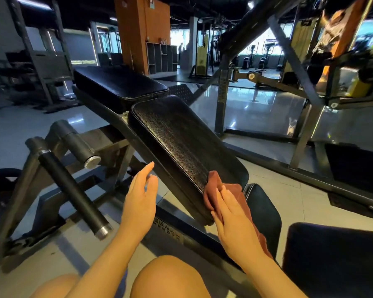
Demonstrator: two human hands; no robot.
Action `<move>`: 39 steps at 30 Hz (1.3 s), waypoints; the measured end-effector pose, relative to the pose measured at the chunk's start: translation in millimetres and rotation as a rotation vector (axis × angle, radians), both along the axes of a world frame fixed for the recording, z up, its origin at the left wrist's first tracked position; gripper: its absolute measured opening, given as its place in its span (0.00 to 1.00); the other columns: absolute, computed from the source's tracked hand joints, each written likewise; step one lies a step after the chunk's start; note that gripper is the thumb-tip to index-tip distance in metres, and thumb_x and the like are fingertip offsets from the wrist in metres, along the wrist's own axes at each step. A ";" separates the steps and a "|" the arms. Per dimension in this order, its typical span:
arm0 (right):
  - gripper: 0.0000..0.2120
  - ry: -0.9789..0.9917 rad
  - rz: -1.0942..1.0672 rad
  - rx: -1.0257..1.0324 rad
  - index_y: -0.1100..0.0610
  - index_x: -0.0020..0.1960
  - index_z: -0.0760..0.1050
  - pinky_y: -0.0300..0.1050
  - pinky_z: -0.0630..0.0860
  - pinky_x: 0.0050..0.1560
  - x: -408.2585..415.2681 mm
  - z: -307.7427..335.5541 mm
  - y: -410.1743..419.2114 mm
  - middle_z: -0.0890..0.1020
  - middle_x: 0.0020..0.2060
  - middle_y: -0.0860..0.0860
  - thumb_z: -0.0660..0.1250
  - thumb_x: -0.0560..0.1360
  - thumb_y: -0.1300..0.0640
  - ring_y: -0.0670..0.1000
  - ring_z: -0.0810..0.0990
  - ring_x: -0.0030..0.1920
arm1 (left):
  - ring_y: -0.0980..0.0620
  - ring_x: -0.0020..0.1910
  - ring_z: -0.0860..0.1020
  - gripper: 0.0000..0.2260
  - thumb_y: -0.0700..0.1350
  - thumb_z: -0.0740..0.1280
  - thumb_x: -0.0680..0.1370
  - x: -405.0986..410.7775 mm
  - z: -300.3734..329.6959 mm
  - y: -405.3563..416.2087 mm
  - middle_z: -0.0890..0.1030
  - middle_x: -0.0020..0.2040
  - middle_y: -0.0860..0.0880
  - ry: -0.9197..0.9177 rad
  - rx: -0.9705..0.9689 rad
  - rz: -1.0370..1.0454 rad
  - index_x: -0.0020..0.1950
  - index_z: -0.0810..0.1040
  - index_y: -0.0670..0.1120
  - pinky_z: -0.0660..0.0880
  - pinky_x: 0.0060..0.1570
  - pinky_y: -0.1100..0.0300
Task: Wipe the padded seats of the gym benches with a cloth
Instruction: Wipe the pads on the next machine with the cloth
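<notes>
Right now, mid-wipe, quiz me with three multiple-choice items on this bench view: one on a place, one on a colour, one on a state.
1. Where is the cloth?
A. On the floor
B. At the near end of the long sloped pad
C. On the far pad

2. What colour is the cloth?
A. Reddish brown
B. White
C. Blue

3. What is the left hand doing?
A. Gripping the cloth
B. Holding the roller bar
C. Open, holding nothing

Answers:
1 B, the cloth lies at the pad's lower near end under the right hand.
2 A, it shows rust brown against the black padding.
3 C, its fingers are straight and hold nothing, beside the bench frame.
</notes>
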State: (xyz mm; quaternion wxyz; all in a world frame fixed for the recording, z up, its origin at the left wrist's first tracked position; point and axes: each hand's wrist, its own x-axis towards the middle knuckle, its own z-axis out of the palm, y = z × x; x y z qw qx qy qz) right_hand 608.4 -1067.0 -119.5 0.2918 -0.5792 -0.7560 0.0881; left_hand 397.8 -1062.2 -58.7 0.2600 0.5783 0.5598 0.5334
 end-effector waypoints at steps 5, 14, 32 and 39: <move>0.33 -0.107 -0.012 -0.009 0.43 0.79 0.40 0.48 0.55 0.77 33.5 -46.3 -44.1 0.45 0.79 0.43 0.52 0.82 0.60 0.45 0.45 0.79 | 0.54 0.66 0.70 0.15 0.50 0.54 0.83 28.3 -11.5 -25.6 0.70 0.66 0.56 -0.021 -0.017 -0.083 0.69 0.66 0.58 0.67 0.68 0.52; 0.21 0.457 -0.239 -0.270 0.35 0.61 0.76 0.40 0.72 0.64 100.3 -13.6 -134.9 0.80 0.61 0.41 0.56 0.83 0.60 0.43 0.77 0.62 | 0.67 0.58 0.71 0.10 0.49 0.60 0.82 105.0 -14.2 -55.0 0.73 0.59 0.61 0.126 0.066 -0.468 0.60 0.71 0.63 0.66 0.53 0.76; 0.19 -0.755 -0.868 -0.242 0.55 0.68 0.70 0.51 0.62 0.73 229.2 19.0 -137.7 0.74 0.66 0.54 0.58 0.80 0.47 0.55 0.70 0.68 | 0.67 0.68 0.58 0.21 0.64 0.53 0.78 174.1 -20.2 -62.8 0.61 0.70 0.64 0.496 0.066 -0.757 0.70 0.64 0.62 0.57 0.64 0.66; 0.21 -0.780 -0.542 -0.301 0.52 0.72 0.67 0.50 0.60 0.72 213.5 10.2 -101.7 0.70 0.70 0.52 0.63 0.79 0.54 0.54 0.65 0.70 | 0.68 0.68 0.56 0.25 0.65 0.51 0.76 183.5 -20.7 -61.9 0.58 0.69 0.66 0.553 0.072 -0.783 0.71 0.64 0.61 0.56 0.62 0.70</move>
